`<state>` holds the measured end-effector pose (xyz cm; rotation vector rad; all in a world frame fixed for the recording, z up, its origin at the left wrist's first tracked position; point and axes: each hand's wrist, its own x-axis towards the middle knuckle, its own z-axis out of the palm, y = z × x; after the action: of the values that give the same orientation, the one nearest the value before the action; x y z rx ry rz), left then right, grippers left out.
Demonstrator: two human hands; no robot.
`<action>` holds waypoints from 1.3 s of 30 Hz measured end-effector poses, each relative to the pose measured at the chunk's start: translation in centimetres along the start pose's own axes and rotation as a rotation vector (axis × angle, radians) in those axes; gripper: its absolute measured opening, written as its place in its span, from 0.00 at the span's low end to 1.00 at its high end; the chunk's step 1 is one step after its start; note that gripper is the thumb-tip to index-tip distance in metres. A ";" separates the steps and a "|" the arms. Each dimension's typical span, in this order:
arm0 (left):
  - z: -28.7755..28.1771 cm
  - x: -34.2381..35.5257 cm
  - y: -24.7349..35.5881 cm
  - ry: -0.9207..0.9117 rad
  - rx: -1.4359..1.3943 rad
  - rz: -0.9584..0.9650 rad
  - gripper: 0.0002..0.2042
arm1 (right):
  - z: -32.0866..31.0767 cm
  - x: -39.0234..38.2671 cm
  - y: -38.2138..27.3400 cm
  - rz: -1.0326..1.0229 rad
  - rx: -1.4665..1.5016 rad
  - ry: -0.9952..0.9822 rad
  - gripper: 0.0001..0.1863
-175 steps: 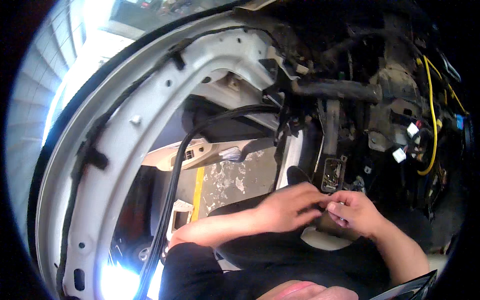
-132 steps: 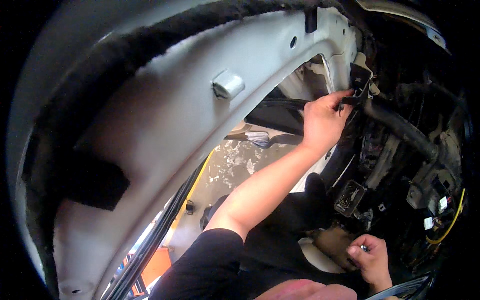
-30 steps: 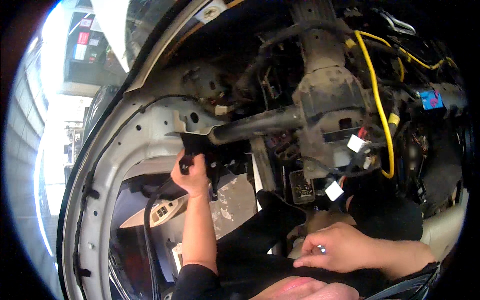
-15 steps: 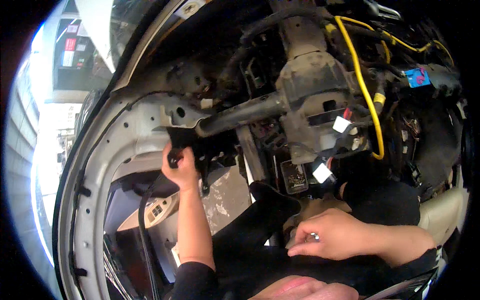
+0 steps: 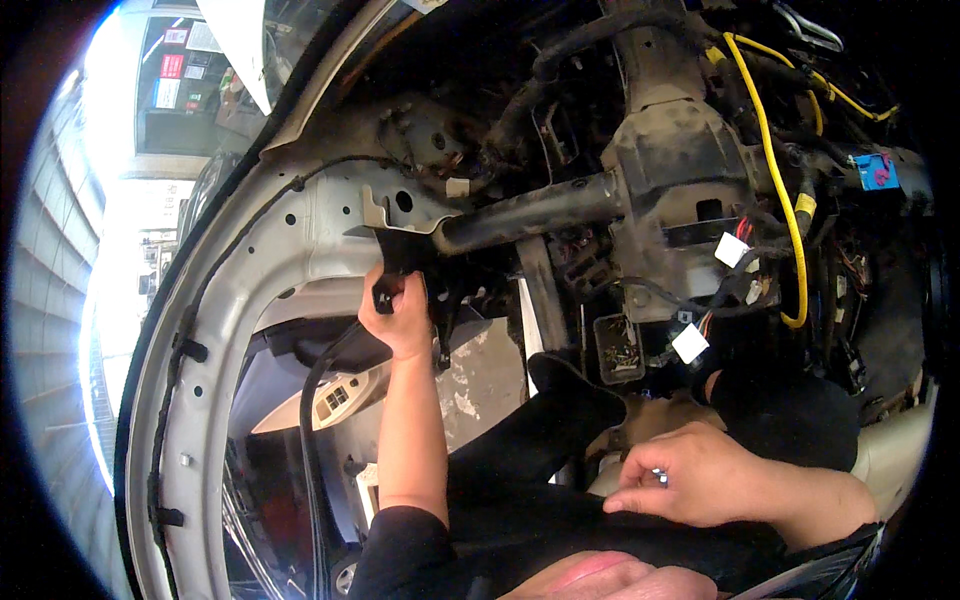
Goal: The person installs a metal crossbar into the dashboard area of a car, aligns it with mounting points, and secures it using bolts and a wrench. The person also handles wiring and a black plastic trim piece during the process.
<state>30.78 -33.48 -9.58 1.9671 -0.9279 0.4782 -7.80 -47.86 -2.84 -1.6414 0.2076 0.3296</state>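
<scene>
My left hand (image 5: 398,318) is raised to the door pillar, fingers curled around the lower end of a black bracket-like piece (image 5: 404,252). That piece hangs just under a light metal tab with a round hole (image 5: 403,203), beside the end of a dark cross tube (image 5: 535,217). Whether it is fastened there I cannot tell. Over my lap, my right hand (image 5: 700,475) is closed loosely. A small shiny metal piece (image 5: 660,477) shows between its curled fingers; its exact kind is too small to make out.
Right of the tube sits the dusty steering column housing (image 5: 660,165), with white connectors (image 5: 690,343) dangling below. A yellow cable (image 5: 775,165) loops down beside it. A small tray of loose fasteners (image 5: 620,350) lies underneath. The open door with its switch panel (image 5: 335,400) stands at left.
The whole view has shifted, so the car interior appears farther right and slightly lower. My left hand keeps its grip on the black piece; my right hand still holds the small metal piece.
</scene>
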 end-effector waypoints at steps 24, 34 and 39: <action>0.2 -0.3 -0.5 0.085 -0.089 -0.010 0.14 | -0.2 -0.1 -0.2 0.015 -0.021 -0.006 0.21; -0.5 0.5 1.8 0.077 0.312 0.254 0.17 | 0.0 0.4 -0.6 0.024 -0.051 0.010 0.22; 0.2 -0.1 1.9 0.180 0.303 0.213 0.20 | 0.6 0.2 -0.5 -0.002 -0.076 0.040 0.22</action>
<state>29.28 -34.23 -8.73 2.0586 -0.9992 0.9501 -7.53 -47.23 -2.44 -1.7239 0.2258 0.3062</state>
